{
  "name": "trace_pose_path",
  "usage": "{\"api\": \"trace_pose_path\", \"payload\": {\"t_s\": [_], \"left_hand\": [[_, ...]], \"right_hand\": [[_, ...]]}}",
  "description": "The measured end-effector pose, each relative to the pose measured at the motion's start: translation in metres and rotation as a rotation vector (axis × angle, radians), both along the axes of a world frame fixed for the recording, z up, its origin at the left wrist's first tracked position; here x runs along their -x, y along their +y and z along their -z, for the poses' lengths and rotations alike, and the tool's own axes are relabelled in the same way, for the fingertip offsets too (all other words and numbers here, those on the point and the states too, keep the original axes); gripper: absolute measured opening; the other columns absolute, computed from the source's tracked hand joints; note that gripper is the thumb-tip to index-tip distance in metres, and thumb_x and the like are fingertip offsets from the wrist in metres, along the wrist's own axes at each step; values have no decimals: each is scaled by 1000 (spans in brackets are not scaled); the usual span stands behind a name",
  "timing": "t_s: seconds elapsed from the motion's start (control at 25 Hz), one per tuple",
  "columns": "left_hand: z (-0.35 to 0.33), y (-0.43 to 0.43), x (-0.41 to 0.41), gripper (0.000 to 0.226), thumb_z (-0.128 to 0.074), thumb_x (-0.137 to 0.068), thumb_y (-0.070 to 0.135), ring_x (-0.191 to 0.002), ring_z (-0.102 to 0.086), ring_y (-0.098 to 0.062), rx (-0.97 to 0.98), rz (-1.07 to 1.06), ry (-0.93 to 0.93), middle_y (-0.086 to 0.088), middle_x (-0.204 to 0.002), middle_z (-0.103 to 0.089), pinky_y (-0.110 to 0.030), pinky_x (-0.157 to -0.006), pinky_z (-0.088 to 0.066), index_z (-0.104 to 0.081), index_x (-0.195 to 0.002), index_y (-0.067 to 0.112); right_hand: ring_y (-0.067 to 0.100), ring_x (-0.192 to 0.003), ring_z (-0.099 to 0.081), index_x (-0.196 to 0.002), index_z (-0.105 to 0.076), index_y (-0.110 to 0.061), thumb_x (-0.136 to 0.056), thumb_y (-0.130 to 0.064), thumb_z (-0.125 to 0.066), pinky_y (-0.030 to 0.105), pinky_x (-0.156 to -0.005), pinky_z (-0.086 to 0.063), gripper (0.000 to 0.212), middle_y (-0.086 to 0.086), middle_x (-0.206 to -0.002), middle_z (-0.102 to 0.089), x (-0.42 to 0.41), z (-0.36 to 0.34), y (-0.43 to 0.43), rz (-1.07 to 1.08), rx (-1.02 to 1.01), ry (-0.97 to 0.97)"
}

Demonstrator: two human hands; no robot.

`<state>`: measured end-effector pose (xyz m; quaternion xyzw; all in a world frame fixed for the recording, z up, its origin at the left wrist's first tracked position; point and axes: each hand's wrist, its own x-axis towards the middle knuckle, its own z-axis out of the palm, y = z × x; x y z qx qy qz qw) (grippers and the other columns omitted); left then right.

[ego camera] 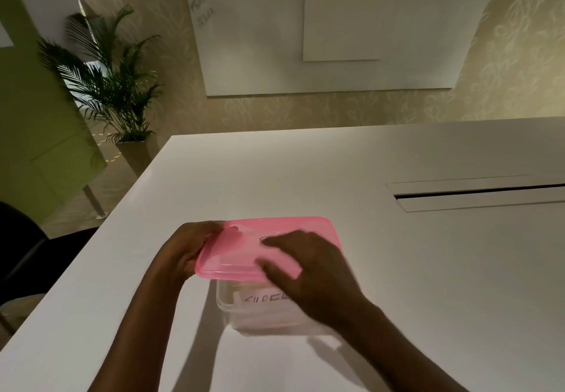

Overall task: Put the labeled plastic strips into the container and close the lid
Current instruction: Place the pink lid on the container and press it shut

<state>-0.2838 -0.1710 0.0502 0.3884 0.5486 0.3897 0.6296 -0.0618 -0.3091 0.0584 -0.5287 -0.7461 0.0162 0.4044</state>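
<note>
A clear plastic container stands on the white table near me. A pink translucent lid lies on top of it. Through the clear front wall a white labeled strip with handwritten letters shows inside. My left hand grips the lid's left edge, thumb on top. My right hand rests flat on the lid, fingers spread, covering its right front part. No strips lie outside the container.
The white table stretches ahead, with a cable slot at the right. Beyond its left edge stand a potted palm, a green panel and a dark chair. A whiteboard hangs on the far wall.
</note>
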Motion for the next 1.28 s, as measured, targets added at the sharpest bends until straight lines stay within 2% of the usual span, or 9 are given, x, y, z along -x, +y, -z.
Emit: {"api": "trace_pose_path", "payload": {"t_s": [0.12, 0.2, 0.28, 0.4, 0.56, 0.68, 0.8, 1.04, 1.28], "left_hand": [[6, -4, 1, 19, -63, -89, -1, -68, -76, -27, -62, -46, -96, -19, -85, -78, -29, -53, -59, -79, -97, -4], [4, -8, -4, 20, -64, -88, 1, -73, -77, -27, -99, -51, -163, -19, -90, -79, -30, -57, -60, -80, -99, -2], [2, -13, -10, 22, -63, -88, 2, -79, -76, -28, -138, -47, -196, -18, -95, -79, -31, -61, -60, -81, -101, 2], [3, -19, -21, 22, -65, -88, 0, -81, -79, -26, -236, -93, -188, -14, -95, -80, -29, -62, -61, -82, -99, 8], [17, -20, -30, 18, -69, -94, 10, -93, -76, -22, -371, -245, 104, -2, -101, -81, -27, -72, -59, -80, -107, 14], [25, -16, -31, 19, -68, -93, 18, -101, -72, -20, -394, -249, 323, 3, -106, -80, -40, -90, -59, -82, -107, 17], [32, -13, -34, 17, -66, -92, 17, -88, -69, -17, -370, -243, 417, -1, -97, -80, -31, -77, -55, -83, -95, 13], [38, -5, -32, 17, -68, -89, 14, -75, -63, -15, -327, -229, 453, -2, -79, -75, -24, -62, -45, -81, -79, 13], [36, -3, -28, 16, -69, -89, 14, -79, -69, -11, -322, -202, 458, 8, -84, -78, -22, -62, -46, -83, -82, 19]], "right_hand": [[18, -125, -61, -129, -69, -18, -98, -32, -67, 37, -111, -46, 34, -2, -134, -67, -30, -5, 26, 259, -15, 185], [19, -128, -59, -139, -61, -17, -99, -32, -67, 39, -114, -44, 44, 0, -143, -61, -54, -11, 45, 360, 244, 365], [17, -118, -64, -137, -63, -20, -98, -35, -67, 42, -110, -49, 42, -2, -137, -65, -66, -10, 58, 323, 457, 603], [17, -109, -69, -125, -72, -18, -96, -26, -68, 47, -105, -54, 30, -5, -117, -74, -70, 1, 67, 302, 444, 762], [14, -108, -70, -121, -77, -20, -96, -21, -67, 41, -106, -54, 26, -6, -114, -77, -73, 15, 73, 370, 374, 724], [16, -108, -71, -119, -78, -16, -100, -17, -62, 32, -104, -52, 25, 2, -118, -78, -73, 32, 79, 422, 343, 583], [20, -115, -70, -120, -79, -15, -102, -14, -57, 25, -101, -48, 28, 4, -122, -77, -74, 44, 84, 450, 391, 504], [36, -112, -70, -108, -79, -5, -99, -11, -55, 42, -97, -57, 27, 16, -114, -77, -75, 54, 93, 462, 452, 509], [22, -112, -70, -115, -80, -15, -98, -10, -56, 40, -102, -55, 30, 3, -118, -78, -78, 50, 96, 447, 513, 581]]}}
